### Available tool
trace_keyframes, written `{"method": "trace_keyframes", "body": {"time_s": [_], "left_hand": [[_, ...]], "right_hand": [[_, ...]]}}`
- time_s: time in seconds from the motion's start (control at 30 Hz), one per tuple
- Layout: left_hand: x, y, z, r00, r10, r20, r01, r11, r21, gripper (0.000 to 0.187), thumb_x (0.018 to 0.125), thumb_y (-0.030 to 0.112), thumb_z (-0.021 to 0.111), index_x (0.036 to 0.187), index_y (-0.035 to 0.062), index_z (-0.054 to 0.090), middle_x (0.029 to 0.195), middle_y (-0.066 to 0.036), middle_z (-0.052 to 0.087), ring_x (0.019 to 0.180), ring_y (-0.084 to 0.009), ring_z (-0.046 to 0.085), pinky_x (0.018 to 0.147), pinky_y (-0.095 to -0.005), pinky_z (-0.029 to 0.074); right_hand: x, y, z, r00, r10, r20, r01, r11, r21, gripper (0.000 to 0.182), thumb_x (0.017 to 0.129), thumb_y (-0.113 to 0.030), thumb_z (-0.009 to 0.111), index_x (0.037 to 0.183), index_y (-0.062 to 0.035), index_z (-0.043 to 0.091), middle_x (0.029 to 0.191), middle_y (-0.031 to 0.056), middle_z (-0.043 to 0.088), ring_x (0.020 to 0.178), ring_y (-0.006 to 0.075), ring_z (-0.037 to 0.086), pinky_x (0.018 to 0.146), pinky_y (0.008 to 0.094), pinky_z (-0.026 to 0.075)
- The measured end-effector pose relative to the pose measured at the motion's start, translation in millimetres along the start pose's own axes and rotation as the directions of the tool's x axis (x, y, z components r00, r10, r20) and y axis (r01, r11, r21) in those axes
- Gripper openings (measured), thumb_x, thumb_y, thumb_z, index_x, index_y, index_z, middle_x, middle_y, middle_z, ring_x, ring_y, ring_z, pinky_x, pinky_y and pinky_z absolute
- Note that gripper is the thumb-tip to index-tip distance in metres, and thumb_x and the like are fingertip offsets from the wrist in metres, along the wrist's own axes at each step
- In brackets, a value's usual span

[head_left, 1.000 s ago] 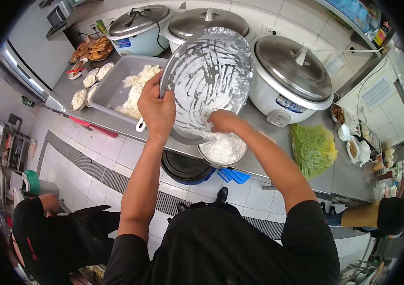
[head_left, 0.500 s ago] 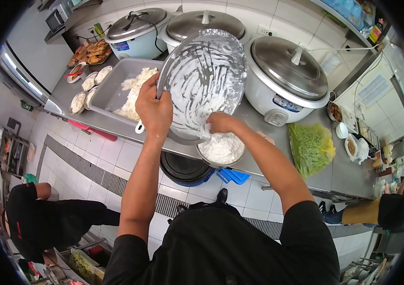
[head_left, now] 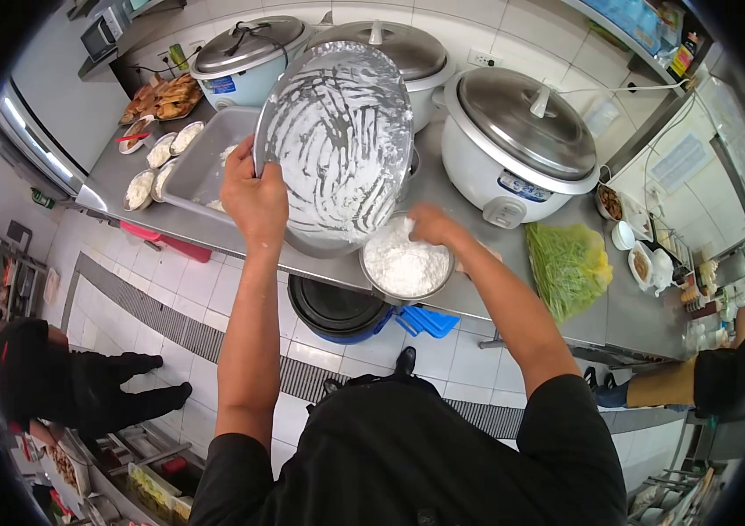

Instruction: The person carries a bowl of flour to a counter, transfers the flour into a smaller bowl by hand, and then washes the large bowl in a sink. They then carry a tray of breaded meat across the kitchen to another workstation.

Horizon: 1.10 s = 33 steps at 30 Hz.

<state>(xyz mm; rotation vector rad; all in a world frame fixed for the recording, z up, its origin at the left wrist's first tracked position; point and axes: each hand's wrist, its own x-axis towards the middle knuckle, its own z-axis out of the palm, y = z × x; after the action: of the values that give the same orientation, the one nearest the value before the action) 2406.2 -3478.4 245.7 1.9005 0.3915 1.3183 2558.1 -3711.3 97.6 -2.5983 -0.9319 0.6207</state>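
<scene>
My left hand [head_left: 254, 200] grips the left rim of a large round metal basin [head_left: 337, 145]. The basin is tilted up over the counter, its inside smeared with white powder and finger streaks. Below its lower right edge stands a smaller metal bowl [head_left: 406, 299] heaped with white, flour-like powder [head_left: 403, 265]. At the bowl's upper right edge is my right hand [head_left: 436, 226], apart from the basin. Its fingers are curled and slightly blurred; whatever they may hold is hidden.
A grey tray [head_left: 181, 180] with white food stands behind the basin, partly covered. Large rice cookers, one of them white [head_left: 513, 167], line the wall. A bag of green vegetables [head_left: 565, 270] lies on the right. People in dark clothing [head_left: 83, 381] stand at left and right.
The basin and my left hand have moved left, covering more of the tray. My right hand has come away from the basin's edge towards the right. The person at left has shifted.
</scene>
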Motion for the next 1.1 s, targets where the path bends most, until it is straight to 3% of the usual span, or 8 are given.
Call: {"method": "trace_keyframes", "body": {"time_s": [0.23, 0.33, 0.4, 0.47, 0.7, 0.93, 1.0, 1.1], "left_hand": [[10, -10, -18, 0.997, -0.073, 0.004, 0.073, 0.997, -0.025, 0.018, 0.074, 0.005, 0.055, 0.083, -0.002, 0.069, 0.108, -0.014, 0.063, 0.098, -0.027, 0.059, 0.085, -0.0338, 0.044], [19, -20, -22, 0.991, -0.134, 0.001, 0.134, 0.989, -0.065, 0.018, 0.073, 0.005, 0.056, 0.082, -0.0036, 0.069, 0.108, -0.016, 0.062, 0.097, -0.0264, 0.059, 0.085, -0.0331, 0.044], [24, -32, -22, 0.984, -0.174, 0.028, 0.176, 0.978, -0.109, 0.019, 0.073, 0.005, 0.055, 0.082, -0.0047, 0.068, 0.109, -0.017, 0.062, 0.096, -0.026, 0.059, 0.085, -0.0328, 0.043], [29, -47, -19, 0.944, -0.312, 0.109, 0.329, 0.922, -0.206, 0.02, 0.072, 0.004, 0.054, 0.082, -0.0067, 0.067, 0.111, -0.019, 0.06, 0.097, -0.0252, 0.059, 0.084, -0.0316, 0.043], [-24, -57, -4, 0.78, -0.544, 0.311, 0.626, 0.671, -0.396, 0.023, 0.071, -0.001, 0.048, 0.086, -0.0068, 0.064, 0.075, -0.008, 0.063, 0.064, -0.0122, 0.054, 0.061, -0.0257, 0.042], [-56, -37, -3, 0.666, -0.564, 0.488, 0.746, 0.507, -0.432, 0.021, 0.072, -0.001, 0.049, 0.086, -0.0066, 0.064, 0.076, -0.006, 0.063, 0.064, -0.0111, 0.053, 0.061, -0.0255, 0.042], [-60, -23, -6, 0.668, -0.525, 0.527, 0.743, 0.502, -0.442, 0.02, 0.072, -0.001, 0.049, 0.085, -0.0064, 0.064, 0.075, -0.006, 0.063, 0.063, -0.0105, 0.052, 0.06, -0.0253, 0.042], [-70, -12, -1, 0.666, -0.462, 0.585, 0.742, 0.487, -0.46, 0.019, 0.071, -0.001, 0.05, 0.084, -0.0059, 0.064, 0.074, -0.005, 0.062, 0.062, -0.0092, 0.051, 0.058, -0.0246, 0.04]], "right_hand": [[-4, 6, -2, 0.996, 0.069, 0.064, -0.076, 0.99, 0.123, 0.046, 0.065, -0.019, 0.071, 0.106, 0.0006, 0.062, 0.099, 0.0209, 0.064, 0.089, 0.0327, 0.062, 0.08, 0.0366, 0.048], [-5, -10, -21, 0.946, 0.122, -0.302, -0.07, 0.981, 0.178, 0.044, 0.068, -0.02, 0.069, 0.105, 0.0034, 0.061, 0.092, 0.0168, 0.066, 0.081, 0.0276, 0.063, 0.074, 0.0344, 0.049], [9, -31, -58, 0.957, 0.202, -0.207, -0.037, 0.797, 0.603, 0.04, 0.072, -0.018, 0.067, 0.105, 0.0035, 0.061, 0.088, 0.013, 0.067, 0.076, 0.0224, 0.062, 0.071, 0.0324, 0.048], [42, -48, -59, 0.938, 0.186, -0.291, 0.039, 0.779, 0.625, 0.037, 0.073, -0.016, 0.066, 0.105, 0.0021, 0.062, 0.087, 0.0125, 0.066, 0.076, 0.0212, 0.062, 0.07, 0.0322, 0.048], [67, -113, -52, 0.95, 0.209, -0.232, -0.168, 0.968, 0.184, 0.048, 0.063, -0.022, 0.072, 0.106, -0.0009, 0.064, 0.102, 0.0167, 0.065, 0.087, 0.0269, 0.063, 0.078, 0.0331, 0.049], [17, -94, -43, 0.925, 0.256, -0.282, -0.238, 0.967, 0.097, 0.044, 0.065, -0.019, 0.07, 0.103, 0.0014, 0.063, 0.093, 0.0186, 0.066, 0.089, 0.0286, 0.064, 0.079, 0.0329, 0.049], [-7, -77, -36, 0.793, 0.372, -0.482, -0.24, 0.919, 0.313, 0.042, 0.066, -0.018, 0.07, 0.104, 0.001, 0.064, 0.094, 0.0187, 0.066, 0.088, 0.029, 0.064, 0.079, 0.0326, 0.049], [-47, -53, -31, 0.888, 0.283, -0.363, -0.149, 0.923, 0.355, 0.047, 0.068, -0.028, 0.068, 0.104, 0.0006, 0.062, 0.112, 0.0241, 0.059, 0.103, 0.037, 0.057, 0.089, 0.0391, 0.045]]}}
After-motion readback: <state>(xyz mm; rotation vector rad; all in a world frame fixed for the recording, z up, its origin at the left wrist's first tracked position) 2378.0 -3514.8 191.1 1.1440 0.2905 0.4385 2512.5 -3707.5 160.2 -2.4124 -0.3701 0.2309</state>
